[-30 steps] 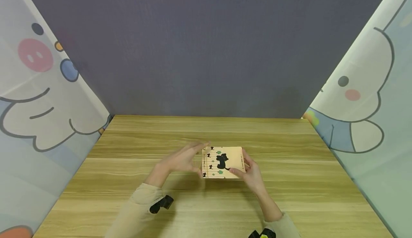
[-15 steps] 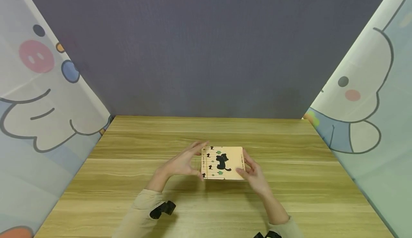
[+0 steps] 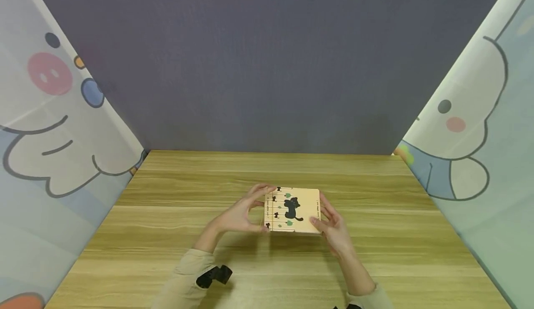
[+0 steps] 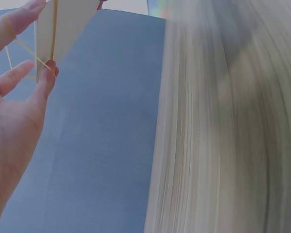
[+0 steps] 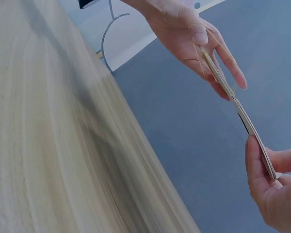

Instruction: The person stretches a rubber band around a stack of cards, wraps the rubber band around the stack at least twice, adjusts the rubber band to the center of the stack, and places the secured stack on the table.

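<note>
A thin cream notebook (image 3: 306, 209) with a black cat on its cover is held flat above the table in the head view. A yellow rubber band (image 4: 54, 29) runs across its cover near the left end. My left hand (image 3: 238, 215) is at that end, thumb and fingers spread, with the band stretched between them. The left wrist view shows the thumb at the notebook's edge and strands of band reaching to the fingers. My right hand (image 3: 337, 232) pinches the opposite end, thumb on top and fingers beneath. Edge-on layers of pages show in the right wrist view.
A wooden table (image 3: 187, 179) lies below both hands. Behind it stands a dark grey panel (image 3: 267, 67). Cartoon-printed curtains (image 3: 37, 137) flank the table left and right. Black wrist devices (image 3: 214, 276) sit at the sleeves.
The notebook and both hands have shifted slightly to the right. The right thumb slid toward the cover's right edge earlier. My left fingers and thumb stay at the banded end.
</note>
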Available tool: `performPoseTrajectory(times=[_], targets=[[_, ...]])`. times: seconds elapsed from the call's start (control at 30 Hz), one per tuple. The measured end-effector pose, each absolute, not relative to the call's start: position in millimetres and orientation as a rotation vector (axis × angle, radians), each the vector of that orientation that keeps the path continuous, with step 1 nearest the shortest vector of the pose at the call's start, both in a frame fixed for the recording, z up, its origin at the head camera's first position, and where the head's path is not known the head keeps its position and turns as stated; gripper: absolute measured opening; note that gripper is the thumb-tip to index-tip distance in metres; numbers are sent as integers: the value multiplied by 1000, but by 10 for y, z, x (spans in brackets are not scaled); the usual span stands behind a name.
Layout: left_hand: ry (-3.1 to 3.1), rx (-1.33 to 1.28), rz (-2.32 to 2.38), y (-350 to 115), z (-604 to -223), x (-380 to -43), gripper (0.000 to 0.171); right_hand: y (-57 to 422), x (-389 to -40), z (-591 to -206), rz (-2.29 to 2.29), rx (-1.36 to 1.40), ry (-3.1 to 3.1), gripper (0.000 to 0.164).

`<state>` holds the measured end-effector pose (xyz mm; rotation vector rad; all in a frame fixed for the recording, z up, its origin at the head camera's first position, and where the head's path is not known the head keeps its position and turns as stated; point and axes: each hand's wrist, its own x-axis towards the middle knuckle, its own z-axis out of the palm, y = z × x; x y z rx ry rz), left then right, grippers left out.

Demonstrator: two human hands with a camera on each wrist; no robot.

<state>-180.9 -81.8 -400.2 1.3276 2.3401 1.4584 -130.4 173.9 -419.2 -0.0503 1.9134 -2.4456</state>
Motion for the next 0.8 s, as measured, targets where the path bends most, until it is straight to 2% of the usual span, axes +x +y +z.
performPoseTrajectory(times=[0.33,0.8], targets=[[2141,1249,1739,-675,-3793,-1655,96,1669,-1293,-4219,-2563,-20,1863,75],[1994,1089,2154,-582,-4073,-1585,90,1647,-1320,-4166,-2536,60,1919,74]])
